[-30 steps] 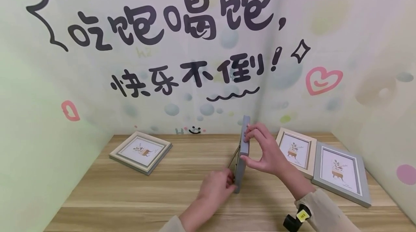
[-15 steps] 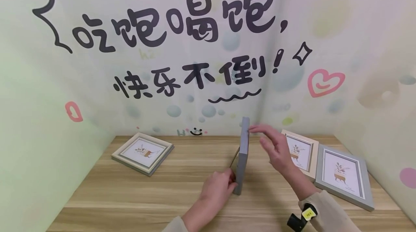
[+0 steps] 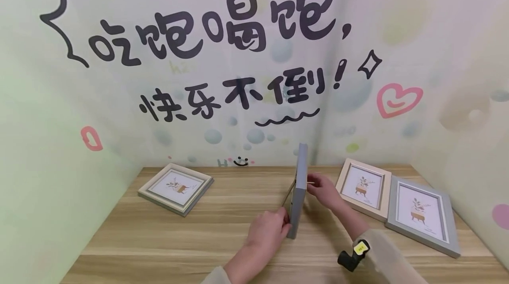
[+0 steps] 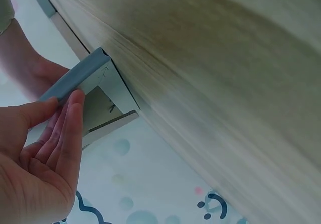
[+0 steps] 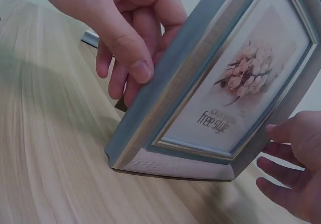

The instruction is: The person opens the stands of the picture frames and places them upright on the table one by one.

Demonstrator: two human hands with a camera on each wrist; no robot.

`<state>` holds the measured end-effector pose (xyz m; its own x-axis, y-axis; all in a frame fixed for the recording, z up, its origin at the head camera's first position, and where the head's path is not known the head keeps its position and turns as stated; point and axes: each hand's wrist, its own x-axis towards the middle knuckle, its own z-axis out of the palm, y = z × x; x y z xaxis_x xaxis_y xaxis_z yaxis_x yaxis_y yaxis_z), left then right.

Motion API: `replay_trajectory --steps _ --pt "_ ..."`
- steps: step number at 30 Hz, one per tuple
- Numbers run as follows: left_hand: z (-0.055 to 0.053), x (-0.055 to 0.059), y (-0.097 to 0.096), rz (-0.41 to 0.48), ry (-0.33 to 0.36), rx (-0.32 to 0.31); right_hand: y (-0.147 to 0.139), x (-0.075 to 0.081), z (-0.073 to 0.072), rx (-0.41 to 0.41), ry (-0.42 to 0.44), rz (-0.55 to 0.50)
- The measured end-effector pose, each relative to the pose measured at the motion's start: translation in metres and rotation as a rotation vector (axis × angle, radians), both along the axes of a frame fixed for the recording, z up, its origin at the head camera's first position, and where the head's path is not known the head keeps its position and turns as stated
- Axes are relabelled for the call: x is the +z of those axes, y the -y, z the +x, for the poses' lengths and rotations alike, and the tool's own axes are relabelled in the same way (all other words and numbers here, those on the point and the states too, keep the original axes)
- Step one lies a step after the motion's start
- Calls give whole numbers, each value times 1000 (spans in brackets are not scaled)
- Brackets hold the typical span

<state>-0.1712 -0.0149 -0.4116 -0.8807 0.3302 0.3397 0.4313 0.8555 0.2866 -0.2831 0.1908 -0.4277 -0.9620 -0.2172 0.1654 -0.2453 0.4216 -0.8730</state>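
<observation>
A grey-blue picture frame [image 3: 301,169] stands upright, nearly edge-on in the head view, its easel leg [image 3: 288,194] angled out behind. The right wrist view shows its front: a wide pale border round a pink-flower print [image 5: 248,71] with lettering. My left hand [image 3: 267,231] pinches the near side edge, thumb on the edge and fingers behind it. My right hand [image 3: 324,190] has come to the printed side, partly hidden by the frame in the head view; in the right wrist view its fingertips [image 5: 273,131] pinch the right-hand border low down.
At the right of the wooden table [image 3: 199,240] lie a cream frame [image 3: 381,209] and a grey frame [image 3: 437,245], side by side and face up. On the left, another cream frame [image 3: 149,182] lies on a grey one [image 3: 199,199]. A printed cloth wall [image 3: 222,142] stands close behind.
My right hand let go of the frame's upper part, drew off to the right, then came back lower on the printed side. My left hand keeps its hold; the frame stays nearly still.
</observation>
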Motion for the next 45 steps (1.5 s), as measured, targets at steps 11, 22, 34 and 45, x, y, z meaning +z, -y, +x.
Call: replay_trajectory --steps 11,22,34,45 --pt "1 4 5 41 29 -11 -1 -1 6 -187 -51 -2" --pt "-20 16 18 267 64 51 -6 6 12 -339 -126 -12" --pt "-19 16 14 387 109 62 -5 11 12 -472 -188 24" --pt "-21 12 14 558 199 54 4 12 14 -438 -191 40"
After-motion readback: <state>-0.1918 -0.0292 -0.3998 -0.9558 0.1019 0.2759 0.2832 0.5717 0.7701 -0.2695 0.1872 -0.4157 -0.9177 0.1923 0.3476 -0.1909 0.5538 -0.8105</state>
